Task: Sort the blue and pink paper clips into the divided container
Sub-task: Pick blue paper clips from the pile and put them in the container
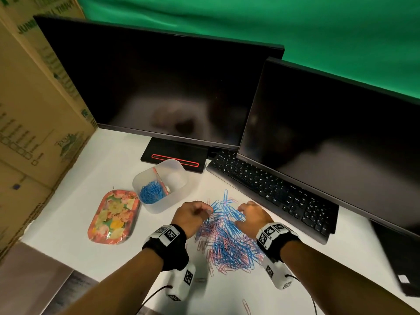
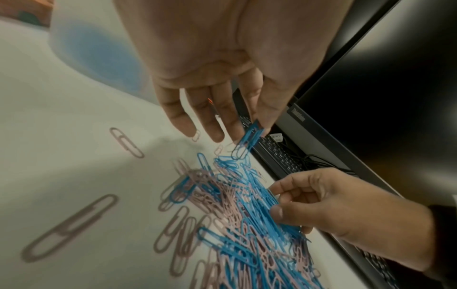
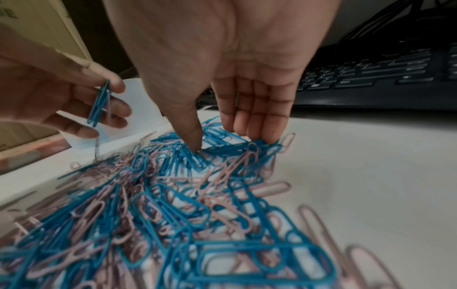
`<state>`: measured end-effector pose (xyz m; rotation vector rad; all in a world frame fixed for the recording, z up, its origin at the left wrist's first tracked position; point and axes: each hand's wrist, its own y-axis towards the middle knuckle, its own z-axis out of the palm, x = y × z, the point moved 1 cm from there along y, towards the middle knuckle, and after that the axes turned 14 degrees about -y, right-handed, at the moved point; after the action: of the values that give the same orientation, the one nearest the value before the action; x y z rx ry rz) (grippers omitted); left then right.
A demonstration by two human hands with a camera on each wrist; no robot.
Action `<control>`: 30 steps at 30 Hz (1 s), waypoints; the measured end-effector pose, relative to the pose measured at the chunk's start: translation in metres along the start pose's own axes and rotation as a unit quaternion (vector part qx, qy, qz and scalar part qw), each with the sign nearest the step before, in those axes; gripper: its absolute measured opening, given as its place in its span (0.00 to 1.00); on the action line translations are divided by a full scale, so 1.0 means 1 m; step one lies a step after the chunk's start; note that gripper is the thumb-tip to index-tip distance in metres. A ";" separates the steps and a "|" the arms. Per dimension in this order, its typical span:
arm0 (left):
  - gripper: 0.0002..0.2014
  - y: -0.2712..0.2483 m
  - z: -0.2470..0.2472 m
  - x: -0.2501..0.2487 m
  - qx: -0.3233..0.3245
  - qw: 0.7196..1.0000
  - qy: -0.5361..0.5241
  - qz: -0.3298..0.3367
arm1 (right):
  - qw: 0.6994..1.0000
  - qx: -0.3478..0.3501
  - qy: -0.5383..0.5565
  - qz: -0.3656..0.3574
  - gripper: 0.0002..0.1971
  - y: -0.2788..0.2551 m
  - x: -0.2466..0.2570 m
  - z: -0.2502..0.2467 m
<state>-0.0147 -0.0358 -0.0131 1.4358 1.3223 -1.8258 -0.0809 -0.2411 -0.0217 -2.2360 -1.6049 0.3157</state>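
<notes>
We are looking down at a loose heap of blue and pink paper clips [image 1: 227, 237] lying tangled together on a white desk [image 1: 75, 233], just in front of us and between our two hands. To the left and a little farther back we are seeing the divided container [image 1: 159, 205], a frosted plastic tub with a partition; its nearer compartment is holding a mound of blue clips [image 1: 151, 192], and the farther compartment looks empty or nearly so, which suggests we are working through the blue ones first. Our left hand [image 1: 193, 215] is hovering above the heap's left edge, palm down, thumb and forefinger pinching a small bunch of blue clips [image 2: 247, 140] that is hanging clear of the heap, probably so it can be carried across to the blue compartment; the other fingers are held straight and slightly spread. Our right hand [image 1: 252, 215] is reaching into the far right side of the heap, fingers [image 3: 257, 117] pointing down and held close together, thumb tip pressing into the blue strands as if gathering more; we cannot tell whether it has actually closed on any clip. Both wrists are wearing black straps with patterned marker blocks. Beside the tub a flowered tray [image 1: 113, 217] is lying flat, and behind everything a keyboard [image 1: 272, 189] and two dark monitors [image 1: 159, 87] are standing along the desk.
</notes>
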 end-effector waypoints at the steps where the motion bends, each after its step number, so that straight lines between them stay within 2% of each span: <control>1: 0.11 0.001 0.001 0.000 -0.006 1.000 0.003 0.001 | 1.000 0.002 -0.010 -0.002 0.25 0.000 0.001 0.000; 6: 0.08 -0.001 0.005 -0.011 -0.003 0.999 -0.051 0.012 | 1.000 -0.009 -0.021 0.006 0.16 0.005 0.009 -0.001; 11: 0.06 -0.005 0.002 -0.023 0.006 0.990 -0.132 -0.042 | 0.998 0.023 0.008 0.058 0.10 0.006 0.010 -0.003; 14: 0.06 -0.006 -0.001 -0.022 0.003 0.989 -0.133 -0.064 | 0.995 0.040 0.044 0.082 0.07 0.005 0.009 -0.004; 20: 0.06 -0.009 0.000 -0.022 0.009 0.993 -0.096 -0.062 | 0.987 0.057 0.120 0.095 0.06 -0.002 0.001 -0.004; 25: 0.07 -0.010 0.000 -0.019 0.007 0.993 -0.088 -0.075 | 0.966 0.042 0.233 0.107 0.08 -0.012 -0.012 -0.005; 30: 0.07 -0.011 0.003 -0.017 0.014 0.993 -0.083 -0.082 | 0.928 0.067 0.354 0.097 0.10 -0.022 -0.021 -0.007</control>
<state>-0.0190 -0.0373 0.0066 1.1887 1.3695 -2.0292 -0.1035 -0.2563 -0.0068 -2.0561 -0.9510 -0.3053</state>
